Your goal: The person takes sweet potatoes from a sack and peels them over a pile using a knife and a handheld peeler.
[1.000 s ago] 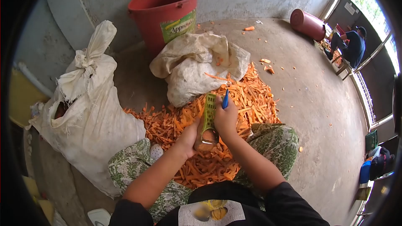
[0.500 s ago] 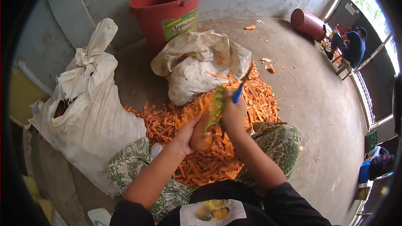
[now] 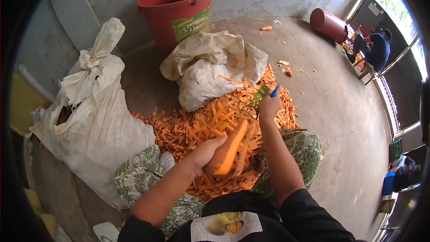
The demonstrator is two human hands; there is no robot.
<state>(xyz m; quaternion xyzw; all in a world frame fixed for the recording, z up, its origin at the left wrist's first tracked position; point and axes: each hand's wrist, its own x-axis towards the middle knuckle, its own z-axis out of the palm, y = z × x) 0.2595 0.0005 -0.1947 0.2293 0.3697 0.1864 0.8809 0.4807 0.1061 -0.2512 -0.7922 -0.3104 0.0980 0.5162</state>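
Observation:
A large carrot rests in my left hand, its thick end near my palm and its tip pointing away. Its upper side is bright, peeled orange; a long strip of peel lies along its right side. My right hand, a little beyond the carrot's tip and apart from it, is closed around a green peeler with holes in its flat body. A blue handle, like a knife's, sticks out of the same fist; its blade cannot be made out now. Beneath both hands spreads a heap of carrot peelings.
A crumpled white sack lies behind the heap, before a red bucket. A tied, full white sack stands at left. Carrot bits dot the floor. Far right, a person sits by a tipped red barrel.
My right hand has moved away from the carrot, forward and to the right, with the peeler. The carrot has turned so its peeled orange side shows.

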